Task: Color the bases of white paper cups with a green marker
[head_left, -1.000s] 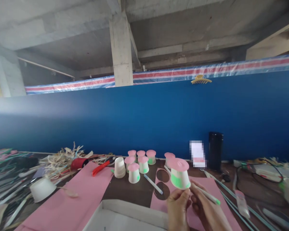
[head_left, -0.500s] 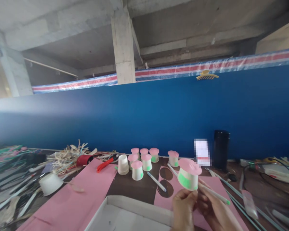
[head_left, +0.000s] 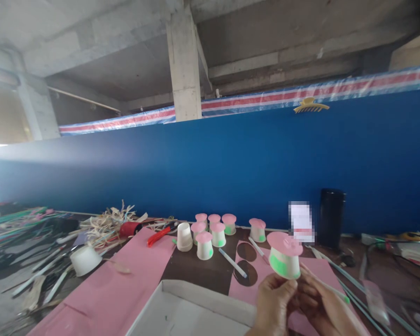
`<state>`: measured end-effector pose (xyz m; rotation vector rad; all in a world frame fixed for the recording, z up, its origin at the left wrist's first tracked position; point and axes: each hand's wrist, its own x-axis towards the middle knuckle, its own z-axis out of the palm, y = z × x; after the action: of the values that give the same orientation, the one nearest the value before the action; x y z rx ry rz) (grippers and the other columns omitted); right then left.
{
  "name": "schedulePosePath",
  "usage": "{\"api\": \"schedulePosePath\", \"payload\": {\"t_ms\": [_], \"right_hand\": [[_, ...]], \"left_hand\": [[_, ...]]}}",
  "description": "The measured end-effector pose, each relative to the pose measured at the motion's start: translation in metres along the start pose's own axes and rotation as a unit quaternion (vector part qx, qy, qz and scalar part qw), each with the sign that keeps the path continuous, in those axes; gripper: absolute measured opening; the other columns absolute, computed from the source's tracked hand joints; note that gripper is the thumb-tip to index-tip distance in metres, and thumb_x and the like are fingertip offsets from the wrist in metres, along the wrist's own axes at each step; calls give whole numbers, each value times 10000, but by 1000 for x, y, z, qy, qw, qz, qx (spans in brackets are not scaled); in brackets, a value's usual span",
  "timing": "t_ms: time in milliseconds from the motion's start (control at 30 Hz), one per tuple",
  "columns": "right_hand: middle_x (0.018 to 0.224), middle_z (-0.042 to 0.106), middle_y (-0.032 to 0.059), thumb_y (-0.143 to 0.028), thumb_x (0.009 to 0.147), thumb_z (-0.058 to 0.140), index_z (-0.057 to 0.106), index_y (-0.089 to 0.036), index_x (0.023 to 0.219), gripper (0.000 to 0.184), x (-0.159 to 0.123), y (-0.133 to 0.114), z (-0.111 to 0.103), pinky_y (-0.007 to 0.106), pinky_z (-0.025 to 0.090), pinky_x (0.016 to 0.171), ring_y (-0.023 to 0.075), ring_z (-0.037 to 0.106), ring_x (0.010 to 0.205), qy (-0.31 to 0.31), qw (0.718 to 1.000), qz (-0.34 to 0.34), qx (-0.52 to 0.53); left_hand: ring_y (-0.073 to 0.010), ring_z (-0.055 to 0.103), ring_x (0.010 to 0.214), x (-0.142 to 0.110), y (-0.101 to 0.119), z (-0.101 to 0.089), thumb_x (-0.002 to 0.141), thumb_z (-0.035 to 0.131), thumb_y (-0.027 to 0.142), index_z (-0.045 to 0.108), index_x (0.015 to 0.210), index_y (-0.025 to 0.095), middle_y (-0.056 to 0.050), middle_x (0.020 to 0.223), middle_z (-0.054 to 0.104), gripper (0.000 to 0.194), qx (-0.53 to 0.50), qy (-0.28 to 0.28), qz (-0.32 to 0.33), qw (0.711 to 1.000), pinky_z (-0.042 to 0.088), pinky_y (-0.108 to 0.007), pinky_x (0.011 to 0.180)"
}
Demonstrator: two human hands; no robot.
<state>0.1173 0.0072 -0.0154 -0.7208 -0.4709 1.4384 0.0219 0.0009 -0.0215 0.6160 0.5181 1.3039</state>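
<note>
My left hand (head_left: 275, 301) is closed on the lower rim of an upside-down white paper cup (head_left: 275, 263). A pink paper disc (head_left: 283, 242) caps it, and a green band is coloured round its side. My right hand (head_left: 318, 301) lies against the cup's right side, fingers bent, with a green-ended marker (head_left: 341, 295) held along it; the marker's other end is hidden. Behind stand several similar pink-topped cups with green patches, one cup (head_left: 257, 232) apart from the group (head_left: 205, 249). A capped marker (head_left: 234, 262) lies between them and my hands.
A white box lid (head_left: 203, 294) lies in front. Pink paper sheets (head_left: 126, 280) flank it, the right one with round holes. At left are a red stapler-like tool (head_left: 158, 236), plain cups (head_left: 184, 237) and strips (head_left: 107, 226). A black cylinder (head_left: 332, 219) stands at back right.
The whole view has shifted, so the table's things appear slightly further right. Both hands keep hold of the cup and marker, the cup held at about the same height.
</note>
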Motion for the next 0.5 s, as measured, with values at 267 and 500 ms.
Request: {"api": "schedulePosePath", "payload": {"t_ms": [267,500], "right_hand": [[551,360,-101,-137,576,767,501,-171,746,317,5,-6,-8,81,284,287,-15,331,370,20,998,13,61],[555,368,-99,-164,565,782,501,-174,737,329,2,-5,-3,83,283,289,-11,334,376,16,999,-6,40]], "left_hand": [[-79,541,555,-1,9,-4,541,810,375,656,707,116,-25,618,616,344,-22,69,-8,997,400,-178,528],[-120,605,620,-1,8,-7,583,782,377,631,704,126,-59,682,661,317,0,59,-34,998,407,-189,533]]}}
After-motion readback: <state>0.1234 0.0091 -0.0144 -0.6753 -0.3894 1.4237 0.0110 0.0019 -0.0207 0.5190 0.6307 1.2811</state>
